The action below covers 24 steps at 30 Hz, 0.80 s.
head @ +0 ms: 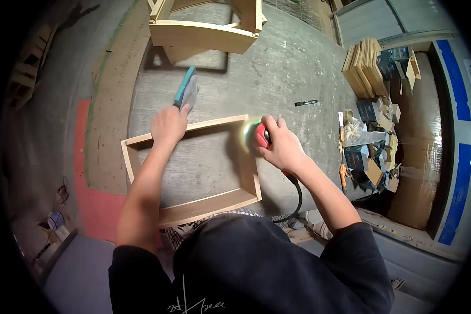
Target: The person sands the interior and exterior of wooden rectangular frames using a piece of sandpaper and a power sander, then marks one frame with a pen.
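Note:
A bottomless rectangular wooden frame (216, 198), like a drawer box, rests on the grey worktable in front of me. My left hand (168, 125) is over its far rail and grips a teal-backed hand sanding block (185, 89) with a grey sheet on it, pointing away from me. In my right hand (284, 143) is a red and black corded handheld tool (263, 135). It faces the frame's far right corner, where a bright greenish-white light shines. Its exact kind, and whether it touches the wood, cannot be made out. A black cord (299, 196) trails from it towards me.
Further wooden frames (204, 35) stand at the table's far side. A black marker (306, 103) lies right of my hands. Stacked wooden panels (363, 68), opened boxes (355, 157), a plastic bag (353, 129) and an orange-handled tool (343, 174) crowd the right edge. Brown board (112, 98) covers the left side.

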Motion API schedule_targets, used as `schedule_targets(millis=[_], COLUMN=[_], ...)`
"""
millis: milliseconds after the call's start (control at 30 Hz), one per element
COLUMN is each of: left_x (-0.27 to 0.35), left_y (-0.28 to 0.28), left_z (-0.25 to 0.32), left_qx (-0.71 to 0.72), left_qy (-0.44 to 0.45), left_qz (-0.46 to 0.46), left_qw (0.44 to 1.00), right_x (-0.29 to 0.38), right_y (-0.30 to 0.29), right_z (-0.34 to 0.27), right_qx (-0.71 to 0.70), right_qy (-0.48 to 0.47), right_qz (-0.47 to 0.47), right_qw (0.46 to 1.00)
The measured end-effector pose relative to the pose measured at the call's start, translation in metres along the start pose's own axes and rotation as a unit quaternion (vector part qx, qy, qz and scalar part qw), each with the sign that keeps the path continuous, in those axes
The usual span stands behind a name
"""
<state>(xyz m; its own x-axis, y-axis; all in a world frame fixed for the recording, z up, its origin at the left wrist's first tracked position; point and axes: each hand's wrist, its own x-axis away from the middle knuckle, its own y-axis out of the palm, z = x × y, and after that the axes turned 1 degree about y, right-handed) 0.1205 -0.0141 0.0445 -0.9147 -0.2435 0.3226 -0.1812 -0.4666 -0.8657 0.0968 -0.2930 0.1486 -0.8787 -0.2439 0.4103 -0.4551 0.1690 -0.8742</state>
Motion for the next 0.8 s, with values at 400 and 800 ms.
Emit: schedule_targets(millis=[400,800], left_x=[0.0,0.0], left_y=[-0.001,0.002], left_z=[0.001,0.002], left_qx=[-0.001,-0.003], left_qy=[0.0,0.01], left_qz=[0.004,0.006], left_qw=[1.0,1.0], right_x=[-0.007,-0.005], right_y=[-0.01,-0.01], right_z=[-0.018,-0.018], right_qx=[0.018,0.02], right_qy=[0.004,-0.001], right_qz=[-0.032,-0.041], right_qw=[0.999,0.999])
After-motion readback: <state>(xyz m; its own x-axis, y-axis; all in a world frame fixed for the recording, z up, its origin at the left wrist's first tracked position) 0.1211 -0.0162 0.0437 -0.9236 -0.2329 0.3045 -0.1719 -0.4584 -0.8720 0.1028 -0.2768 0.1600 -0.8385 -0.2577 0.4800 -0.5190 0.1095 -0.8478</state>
